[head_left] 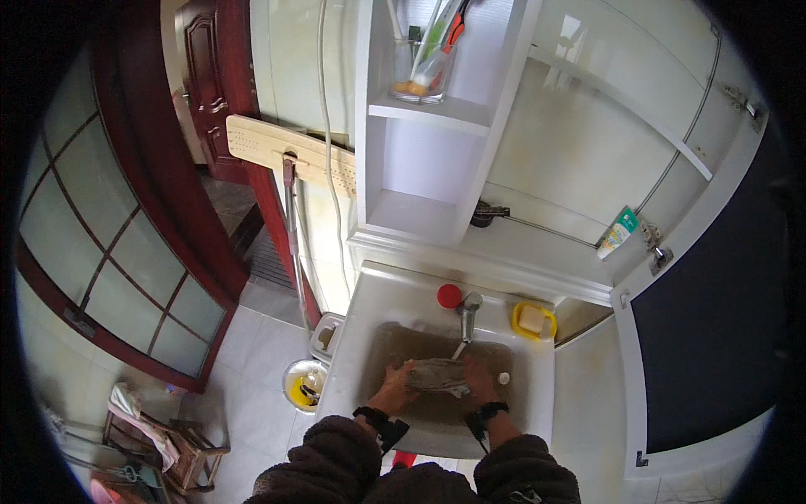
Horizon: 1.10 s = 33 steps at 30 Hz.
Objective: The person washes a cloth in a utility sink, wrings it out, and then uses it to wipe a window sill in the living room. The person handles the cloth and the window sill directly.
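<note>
A wet grey cloth (438, 375) stretches between my two hands over the washbasin (342, 382), just above murky brown water. My left hand (392, 389) grips its left end, and my right hand (481, 380) has the right end, with the fingers partly hidden. From the chrome tap (469, 317) a thin stream of water falls onto or just behind the cloth. A small white round object (504, 378) shows in the water right of my right hand.
On the basin's back ledge are a red round lid or jar (449, 296) and a yellow soap dish (547, 329) with a soap bar (531, 318). An open cabinet door (635, 395) hangs at the right. A flat mop (294, 218) leans at the left, above a bin (326, 338).
</note>
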{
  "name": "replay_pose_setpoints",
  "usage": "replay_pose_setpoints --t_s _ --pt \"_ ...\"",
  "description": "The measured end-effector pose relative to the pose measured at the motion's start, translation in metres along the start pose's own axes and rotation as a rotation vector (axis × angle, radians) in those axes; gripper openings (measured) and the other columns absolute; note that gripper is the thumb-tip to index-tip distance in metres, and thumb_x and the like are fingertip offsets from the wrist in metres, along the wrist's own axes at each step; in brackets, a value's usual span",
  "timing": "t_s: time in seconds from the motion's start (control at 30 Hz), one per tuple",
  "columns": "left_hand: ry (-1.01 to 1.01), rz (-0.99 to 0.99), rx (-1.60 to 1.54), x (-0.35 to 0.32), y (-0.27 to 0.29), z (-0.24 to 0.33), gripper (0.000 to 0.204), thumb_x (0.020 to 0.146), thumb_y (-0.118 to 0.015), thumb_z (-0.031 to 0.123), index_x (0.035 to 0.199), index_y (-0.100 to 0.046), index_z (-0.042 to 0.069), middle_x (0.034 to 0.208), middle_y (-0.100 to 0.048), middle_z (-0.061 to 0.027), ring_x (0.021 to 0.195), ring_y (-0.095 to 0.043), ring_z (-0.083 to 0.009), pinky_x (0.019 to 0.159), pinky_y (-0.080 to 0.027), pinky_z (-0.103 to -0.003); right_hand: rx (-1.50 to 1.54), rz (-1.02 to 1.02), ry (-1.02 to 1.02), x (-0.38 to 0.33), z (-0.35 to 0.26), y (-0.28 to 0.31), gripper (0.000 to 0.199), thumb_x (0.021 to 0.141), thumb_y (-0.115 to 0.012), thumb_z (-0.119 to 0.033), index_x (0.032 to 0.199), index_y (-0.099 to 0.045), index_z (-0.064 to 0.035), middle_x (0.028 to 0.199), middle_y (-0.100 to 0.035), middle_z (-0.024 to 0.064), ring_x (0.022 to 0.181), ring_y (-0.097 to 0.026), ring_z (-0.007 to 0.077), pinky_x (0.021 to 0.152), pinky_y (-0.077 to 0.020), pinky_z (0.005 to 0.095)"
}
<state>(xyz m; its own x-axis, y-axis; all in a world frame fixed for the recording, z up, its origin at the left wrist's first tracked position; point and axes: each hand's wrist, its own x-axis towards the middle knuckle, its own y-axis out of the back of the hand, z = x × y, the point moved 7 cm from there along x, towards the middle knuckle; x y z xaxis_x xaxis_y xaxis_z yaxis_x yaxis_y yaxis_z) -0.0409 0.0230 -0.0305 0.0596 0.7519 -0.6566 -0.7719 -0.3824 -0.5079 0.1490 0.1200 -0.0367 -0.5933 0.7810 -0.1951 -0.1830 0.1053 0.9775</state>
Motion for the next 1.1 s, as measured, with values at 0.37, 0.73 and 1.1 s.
replay_pose_setpoints --t_s 0.37,0.73,1.1 --pt "-0.038 -0.33 0.071 0.035 0.004 -0.047 0.041 0.094 -0.053 0.018 0.134 -0.048 0.012 0.129 -0.055 -0.0067 0.124 -0.049 -0.0254 0.105 -0.04 -0.049 0.485 -0.12 -0.111 -0.005 -0.056 -0.03 0.042 0.086 -0.062 -0.032 0.119 -0.061 -0.0049 0.113 -0.063 0.0193 0.103 -0.061 0.0357 0.09 -0.0481 0.0465" --pt "-1.103 -0.186 1.18 0.025 0.001 -0.029 0.047 0.096 -0.055 0.033 0.134 -0.048 0.007 0.135 -0.05 -0.0097 0.123 -0.048 -0.0257 0.104 -0.039 -0.039 0.929 0.181 -0.04 -0.002 -0.128 0.081 0.041 0.092 -0.057 -0.038 0.115 -0.06 -0.0034 0.101 -0.067 0.0182 0.092 -0.066 0.0357 0.075 -0.0524 0.0465" --pt "-0.418 -0.275 1.062 0.034 0.017 -0.019 0.062 0.094 -0.058 0.034 0.146 -0.033 0.01 0.143 -0.042 -0.0133 0.131 -0.04 -0.0287 0.108 -0.031 -0.047 0.195 0.252 -0.172 -0.025 -0.024 0.023 0.036 0.088 -0.058 -0.031 0.117 -0.06 -0.0094 0.103 -0.063 0.0145 0.092 -0.064 0.0372 0.078 -0.0523 0.0499"
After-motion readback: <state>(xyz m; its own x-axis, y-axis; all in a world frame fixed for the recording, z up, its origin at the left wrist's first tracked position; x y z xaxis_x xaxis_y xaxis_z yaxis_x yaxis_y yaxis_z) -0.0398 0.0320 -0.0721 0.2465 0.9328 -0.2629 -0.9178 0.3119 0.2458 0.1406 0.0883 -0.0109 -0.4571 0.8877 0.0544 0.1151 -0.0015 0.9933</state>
